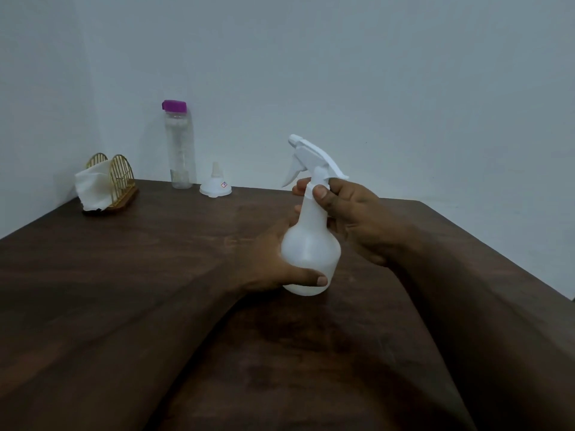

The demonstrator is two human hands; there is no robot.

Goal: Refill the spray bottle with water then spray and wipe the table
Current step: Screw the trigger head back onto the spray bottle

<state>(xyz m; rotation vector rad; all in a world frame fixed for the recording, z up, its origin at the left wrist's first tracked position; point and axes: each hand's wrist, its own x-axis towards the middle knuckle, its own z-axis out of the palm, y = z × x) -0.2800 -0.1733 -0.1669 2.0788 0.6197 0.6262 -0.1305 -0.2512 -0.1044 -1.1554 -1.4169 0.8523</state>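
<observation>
So the white spray bottle (311, 250) is sitting upright roughly mid-table, toward the right side, and both hands are on it. The left hand (267, 262) is wrapped around the fat lower part of the body, thumb across the front near the base and the rest of the fingers (297, 209) curled round the far side. The right hand (357, 219) has the narrow neck pinched just under the trigger head (311, 157), thumb on the front of the collar and fingertips showing on the other side. The nozzle points left and the trigger hangs down on that side. I honestly can't tell if the base is touching the table (155, 290) or held just off it. The table is dark brown wood, pushed into a corner of a pale wall (404, 88). At the back there's a tall clear water bottle (179, 147) with a purple cap (174, 106) on, and just beside it on the right a small white funnel (215, 185) parked upside down, wide end on the table. Further left, near the edge, is a gold wire napkin holder (119, 178) with a white tissue (91, 188) slumping out of it. All of that is well apart from the hands.
</observation>
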